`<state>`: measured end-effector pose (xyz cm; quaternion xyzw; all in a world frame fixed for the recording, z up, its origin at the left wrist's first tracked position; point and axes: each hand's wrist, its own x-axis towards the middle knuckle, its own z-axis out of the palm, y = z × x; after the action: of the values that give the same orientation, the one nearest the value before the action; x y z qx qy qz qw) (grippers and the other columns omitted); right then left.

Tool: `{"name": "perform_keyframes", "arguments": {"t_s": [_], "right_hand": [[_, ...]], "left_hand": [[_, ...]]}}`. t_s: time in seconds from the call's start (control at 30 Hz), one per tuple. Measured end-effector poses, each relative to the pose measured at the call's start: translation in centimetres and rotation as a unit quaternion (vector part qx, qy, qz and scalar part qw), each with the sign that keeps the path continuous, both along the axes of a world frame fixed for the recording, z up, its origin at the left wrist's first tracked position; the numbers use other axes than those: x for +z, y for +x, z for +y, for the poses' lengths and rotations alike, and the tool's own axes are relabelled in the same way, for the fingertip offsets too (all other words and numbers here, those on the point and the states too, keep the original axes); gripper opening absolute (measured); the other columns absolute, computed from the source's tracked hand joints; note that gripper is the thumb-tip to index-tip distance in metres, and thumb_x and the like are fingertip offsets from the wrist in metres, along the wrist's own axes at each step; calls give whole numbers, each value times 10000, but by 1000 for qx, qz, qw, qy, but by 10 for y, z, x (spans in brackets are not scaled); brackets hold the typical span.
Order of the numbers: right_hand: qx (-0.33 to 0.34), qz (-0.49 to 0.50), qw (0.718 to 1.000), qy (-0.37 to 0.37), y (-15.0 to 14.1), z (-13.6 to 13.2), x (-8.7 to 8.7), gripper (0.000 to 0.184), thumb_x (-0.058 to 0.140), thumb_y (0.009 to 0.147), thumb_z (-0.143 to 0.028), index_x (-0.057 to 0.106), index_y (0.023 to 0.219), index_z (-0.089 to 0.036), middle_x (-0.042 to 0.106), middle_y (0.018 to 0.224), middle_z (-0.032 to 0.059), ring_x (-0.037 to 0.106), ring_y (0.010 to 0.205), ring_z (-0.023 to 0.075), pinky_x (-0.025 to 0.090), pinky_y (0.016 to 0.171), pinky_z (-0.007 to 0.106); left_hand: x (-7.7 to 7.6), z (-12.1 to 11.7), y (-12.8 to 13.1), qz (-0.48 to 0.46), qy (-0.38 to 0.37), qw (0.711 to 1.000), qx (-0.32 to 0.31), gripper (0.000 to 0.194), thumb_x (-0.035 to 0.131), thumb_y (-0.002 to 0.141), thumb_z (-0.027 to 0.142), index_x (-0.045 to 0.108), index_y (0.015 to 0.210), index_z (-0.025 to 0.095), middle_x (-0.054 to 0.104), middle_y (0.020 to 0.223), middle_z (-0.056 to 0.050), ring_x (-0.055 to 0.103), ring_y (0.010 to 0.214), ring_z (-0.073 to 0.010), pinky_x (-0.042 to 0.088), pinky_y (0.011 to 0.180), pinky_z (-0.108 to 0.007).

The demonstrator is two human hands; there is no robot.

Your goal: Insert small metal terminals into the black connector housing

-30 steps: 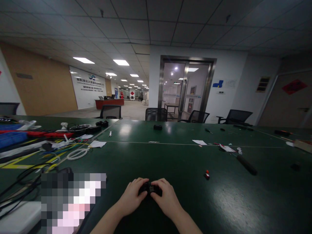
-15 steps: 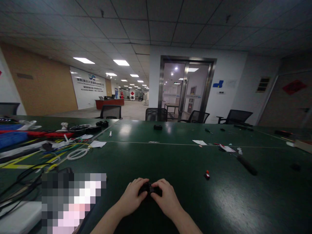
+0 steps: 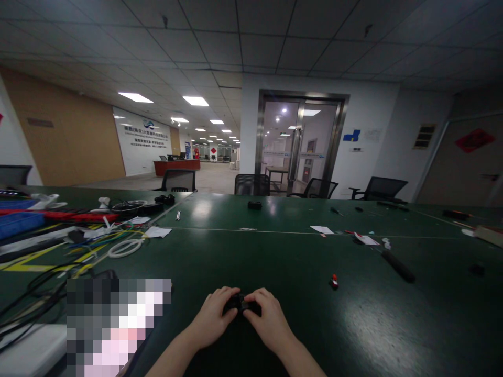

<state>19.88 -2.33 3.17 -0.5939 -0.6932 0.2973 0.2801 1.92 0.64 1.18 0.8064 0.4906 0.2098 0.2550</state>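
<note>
A small black object (image 3: 239,302) is at the near middle of the table, low in the head view. Its kind cannot be made out, since fingers cover much of it and it is dark. My left hand (image 3: 214,315) grips its left end between thumb and curled fingers. From the other side, my right hand (image 3: 270,317) pinches the right part with thumb and forefinger. Both hands are closed on the same object, their fingertips only a little apart. To the right of my hands lies a small red and white item (image 3: 334,281).
The green table (image 3: 298,256) spreads ahead. Tangled cables (image 3: 43,293), a white coil (image 3: 126,248) and a blue bin (image 3: 21,225) crowd the left. A black-handled tool (image 3: 397,265) lies right, and a black block (image 3: 254,205) sits at the far side. Office chairs (image 3: 252,184) stand beyond.
My right thumb and forefinger have shifted slightly on the black object. My left hand keeps its place, and the things on the table have not moved.
</note>
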Motion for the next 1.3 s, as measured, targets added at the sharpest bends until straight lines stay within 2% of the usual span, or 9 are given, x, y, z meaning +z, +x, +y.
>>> {"name": "perform_keyframes", "arguments": {"t_s": [0.27,0.6,1.07,1.3], "right_hand": [[0,3,1000,-2,0,0,-1,219,550,763,-236,631,957,-296,578,1055,-15,528,1021,199,414,870,350],[6,20,999,27,1,1,-1,204,542,761,-232,635,934,-285,590,1017,-12,532,992,194,401,870,350],[-33,116,987,103,0,3,-10,206,570,741,-255,653,927,-287,630,964,2,584,937,213,463,810,353],[-53,132,982,127,2,2,-10,228,552,764,-282,638,975,-280,626,1003,16,582,967,220,477,819,371]], "left_hand": [[2,-1,-1,-8,-2,1000,-4,425,483,794,226,494,1219,220,556,1178,-56,496,1085,-215,355,929,-343],[-9,4,-2,-5,18,1000,-8,440,485,785,219,486,1225,223,554,1180,-55,495,1080,-213,353,927,-335],[-6,3,-2,-5,16,1000,-12,429,495,782,224,495,1211,233,561,1168,-50,500,1074,-214,360,916,-333],[2,0,0,3,3,1000,-5,430,495,775,213,499,1204,214,562,1173,-60,498,1080,-219,359,924,-338]]}}
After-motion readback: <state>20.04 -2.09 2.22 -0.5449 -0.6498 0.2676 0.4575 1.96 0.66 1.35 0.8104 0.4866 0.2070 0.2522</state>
